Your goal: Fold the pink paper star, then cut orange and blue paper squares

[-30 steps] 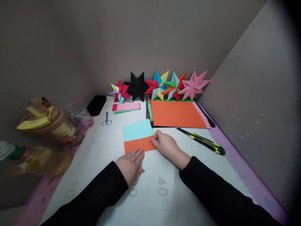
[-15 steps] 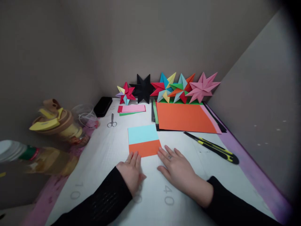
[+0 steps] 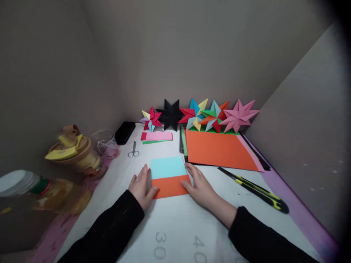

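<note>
A paper piece in two bands, a light blue sheet (image 3: 168, 167) above and an orange band (image 3: 170, 186) below, lies flat on the white mat (image 3: 175, 219). My left hand (image 3: 141, 187) is at its left edge, fingers stretched out beside it and the thumb tip at the orange corner. On the other side, my right hand (image 3: 201, 186) has its thumb over the orange band's right end, with the fingers extended along the right edge. Both hands have thumb and fingers apart. Whether any fingertips are under the paper is hidden.
Behind stand several folded paper stars (image 3: 239, 115) against the wall. An orange sheet stack (image 3: 219, 149) and a utility knife (image 3: 255, 190) are at right. Small scissors (image 3: 134, 150), paper strips (image 3: 157, 136), a black phone (image 3: 125, 132), a cup (image 3: 76, 153) and a bottle (image 3: 44, 188) are left.
My hands have moved from the paper's lower edge up to its left and right sides. Their thumbs are now at the orange band. The whole view has shifted slightly downward.
</note>
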`<state>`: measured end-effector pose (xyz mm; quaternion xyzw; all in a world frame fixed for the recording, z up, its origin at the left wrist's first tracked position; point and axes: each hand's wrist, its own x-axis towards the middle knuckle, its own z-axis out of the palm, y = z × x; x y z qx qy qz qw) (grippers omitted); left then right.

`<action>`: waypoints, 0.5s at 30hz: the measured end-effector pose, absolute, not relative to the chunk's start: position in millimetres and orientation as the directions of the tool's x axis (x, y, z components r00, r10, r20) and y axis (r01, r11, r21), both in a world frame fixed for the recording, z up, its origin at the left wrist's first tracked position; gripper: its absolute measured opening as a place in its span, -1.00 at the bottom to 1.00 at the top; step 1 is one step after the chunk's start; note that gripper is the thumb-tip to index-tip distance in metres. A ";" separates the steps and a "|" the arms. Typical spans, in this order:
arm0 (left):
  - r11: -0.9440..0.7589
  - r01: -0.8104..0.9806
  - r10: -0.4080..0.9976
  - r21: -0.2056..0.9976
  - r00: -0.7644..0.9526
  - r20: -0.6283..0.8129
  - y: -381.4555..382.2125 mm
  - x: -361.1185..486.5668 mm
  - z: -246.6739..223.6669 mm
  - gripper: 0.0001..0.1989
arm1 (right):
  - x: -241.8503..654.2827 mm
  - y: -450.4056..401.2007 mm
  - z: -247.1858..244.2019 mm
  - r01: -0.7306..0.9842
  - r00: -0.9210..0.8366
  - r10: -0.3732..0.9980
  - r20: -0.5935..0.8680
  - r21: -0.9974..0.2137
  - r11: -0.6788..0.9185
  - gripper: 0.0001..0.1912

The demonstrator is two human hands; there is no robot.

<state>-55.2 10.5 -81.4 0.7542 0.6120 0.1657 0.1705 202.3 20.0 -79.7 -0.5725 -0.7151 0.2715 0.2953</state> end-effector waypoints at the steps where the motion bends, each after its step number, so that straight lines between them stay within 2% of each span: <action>1: -0.194 0.852 0.980 0.486 0.194 0.051 10.3 -55.9 -85.7 -0.18 | 202.1 19.9 -79.8 0.642 -0.172 0.979 0.109 -0.741 0.196 -0.37; 5: -0.197 0.826 0.980 0.528 0.181 0.083 11.6 -60.0 -95.8 -0.20 | 203.1 19.1 -76.0 0.627 -0.174 0.981 0.086 -0.759 0.178 -0.39; 8: -0.217 0.834 0.976 0.507 0.182 0.118 11.7 -62.0 -94.2 -0.22 | 203.9 18.3 -73.7 0.643 -0.186 0.979 0.087 -0.743 0.188 -0.42; 11: -0.263 0.868 0.964 0.421 0.215 0.159 8.6 -58.9 -82.1 -0.25 | 205.8 14.3 -73.5 0.661 -0.219 0.965 0.147 -0.705 0.257 -0.43; 15: -0.439 0.863 0.898 0.249 0.417 0.138 -0.8 -45.8 -59.3 -0.20 | 207.3 13.3 -64.9 0.639 -0.272 0.918 0.290 -0.659 0.397 -0.52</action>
